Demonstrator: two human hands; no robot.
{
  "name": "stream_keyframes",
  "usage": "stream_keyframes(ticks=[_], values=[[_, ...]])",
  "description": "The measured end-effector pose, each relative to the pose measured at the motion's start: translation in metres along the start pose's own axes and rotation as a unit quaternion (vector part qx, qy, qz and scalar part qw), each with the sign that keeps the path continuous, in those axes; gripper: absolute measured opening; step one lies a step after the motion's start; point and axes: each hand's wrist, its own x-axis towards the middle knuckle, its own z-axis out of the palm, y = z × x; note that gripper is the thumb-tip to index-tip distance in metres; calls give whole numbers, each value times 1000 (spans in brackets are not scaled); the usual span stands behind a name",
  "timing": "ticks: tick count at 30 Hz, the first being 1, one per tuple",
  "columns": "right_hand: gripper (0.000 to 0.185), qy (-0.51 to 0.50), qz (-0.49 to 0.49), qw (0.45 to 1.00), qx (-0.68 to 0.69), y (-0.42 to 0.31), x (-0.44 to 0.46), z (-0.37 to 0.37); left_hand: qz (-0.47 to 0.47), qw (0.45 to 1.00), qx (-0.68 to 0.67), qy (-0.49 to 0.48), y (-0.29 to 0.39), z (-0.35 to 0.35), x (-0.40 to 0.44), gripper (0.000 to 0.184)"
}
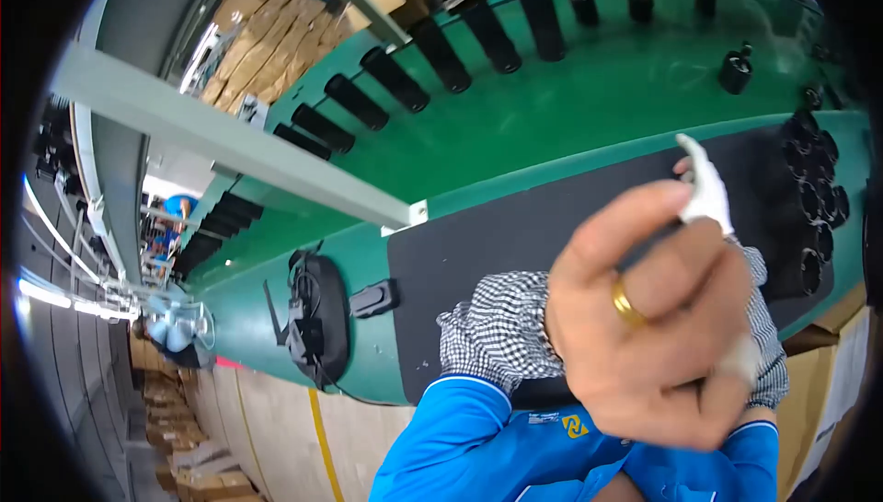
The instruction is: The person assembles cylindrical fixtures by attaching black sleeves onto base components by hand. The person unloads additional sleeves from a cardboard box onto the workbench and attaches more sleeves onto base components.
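My left hand (648,318), bare with a gold ring (627,303), is raised large in front of the camera and slightly blurred. Its fingers are curled, and the index fingertip meets a white glove (706,191). Behind it my right hand (710,207) wears that glove, with one white finger pointing up and a bit of bare fingertip beside it. The left hand hides most of the right. Checkered cuffs (501,329) cover both forearms over blue sleeves. Beneath the hands lies a dark mat (478,244).
Black tubes (812,198) cluster at the mat's right end. Along the green conveyor (589,88) stand black cylinders (492,37) and small black parts (736,71). Left are a black pouch (322,318), a small black device (373,298) and a metal post (248,143). Cardboard boxes (819,392) stand right.
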Motion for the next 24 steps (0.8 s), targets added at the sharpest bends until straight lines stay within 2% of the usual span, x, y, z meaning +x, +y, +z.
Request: stream_keyframes(ticks=[1,3,5,6,8,10,15,19,24], values=[[73,-7,33,999,18,2,1,0,-31,999,2,36,7,3,2,19],[74,2,26,1000,8,-1,0,1,-113,991,-15,71,16,2,5,12],[74,-6,39,999,10,3,1,2,-114,988,19,104,14,2,12,8],[74,1,-3,1000,11,-9,-1,-2,-89,989,18,118,11,4,11,8],[74,-7,27,999,45,2,0,1,-32,989,26,139,5,3,9,7],[74,4,-16,999,47,6,4,3,53,986,28,154,-7,1,7,7],[77,-3,-3,1000,29,7,2,7,187,968,48,159,-29,-19,9,6],[78,-6,6,1000,17,7,-2,3,222,960,53,162,-33,-31,14,6],[81,-17,36,999,9,10,0,0,198,967,71,141,-40,-19,9,7]])
